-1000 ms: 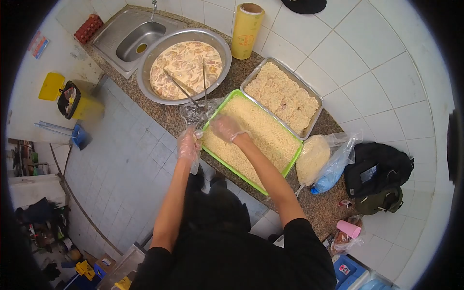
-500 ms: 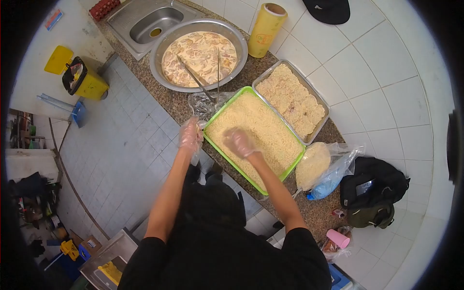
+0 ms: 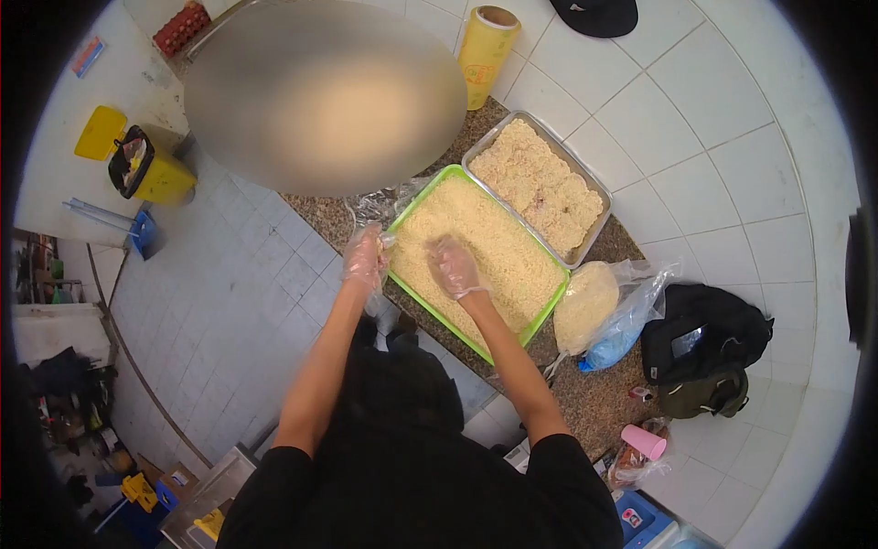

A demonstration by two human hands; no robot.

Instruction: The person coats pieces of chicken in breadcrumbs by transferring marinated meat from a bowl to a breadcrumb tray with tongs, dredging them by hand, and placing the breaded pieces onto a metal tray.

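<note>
Both hands wear clear plastic gloves. My left hand (image 3: 365, 256) is closed at the left corner of the green-rimmed tray (image 3: 428, 314); what it holds, if anything, is too small to name. Over the pale crumbs (image 3: 503, 261) in that tray, my right hand (image 3: 455, 267) rests with its fingers bent down into them, fingertips partly hidden. Behind the tray, a metal tray (image 3: 599, 229) holds crumb-coated pieces (image 3: 540, 181). Crumpled clear plastic (image 3: 370, 203) lies just above my left hand.
A large blurred patch covers the upper left counter. A yellow roll (image 3: 487, 55) stands by the wall. To the right are a bag of crumbs (image 3: 586, 306), a blue bag (image 3: 611, 348), a black bag (image 3: 704, 334) and a pink cup (image 3: 644, 442). A yellow bin (image 3: 165, 178) stands on the floor.
My right hand has moved from the tray's left corner down and right over the crumbs. My left hand stays near the corner. The bowl and tongs seen earlier are now covered by blur.
</note>
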